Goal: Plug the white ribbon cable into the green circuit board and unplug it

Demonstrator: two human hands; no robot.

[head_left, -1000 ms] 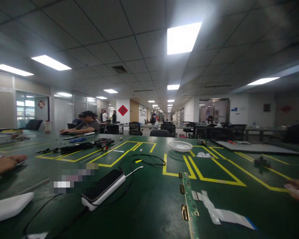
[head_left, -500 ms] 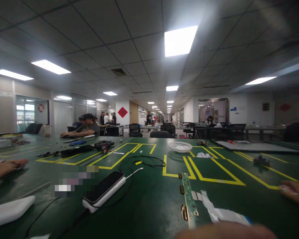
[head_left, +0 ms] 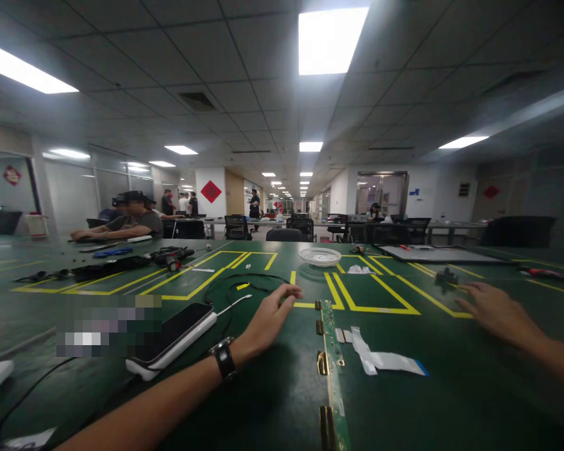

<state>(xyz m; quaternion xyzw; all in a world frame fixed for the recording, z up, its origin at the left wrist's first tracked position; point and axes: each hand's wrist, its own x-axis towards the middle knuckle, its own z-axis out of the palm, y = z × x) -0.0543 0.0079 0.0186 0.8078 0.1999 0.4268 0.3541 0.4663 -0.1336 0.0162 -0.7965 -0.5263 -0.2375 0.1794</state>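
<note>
My left hand reaches forward over the green table, fingers stretched and loosely apart, holding nothing; a black watch sits on that wrist. It hovers just left of a long narrow circuit board strip with white flat ribbon cables attached. My right hand lies out to the right, fingers extended flat over the table near a yellow floor-tape line, empty. A small dark part rests just beyond its fingertips.
A phone on a white power bank with a black cable lies left of my left arm. Farther back stand a white mesh bowl, dark tools and a flat panel. A seated person works at far left.
The view has dropped and shifted right. My left arm has swung in from the bottom edge towards the board strip. My right hand has moved from the right edge inward over the table.
</note>
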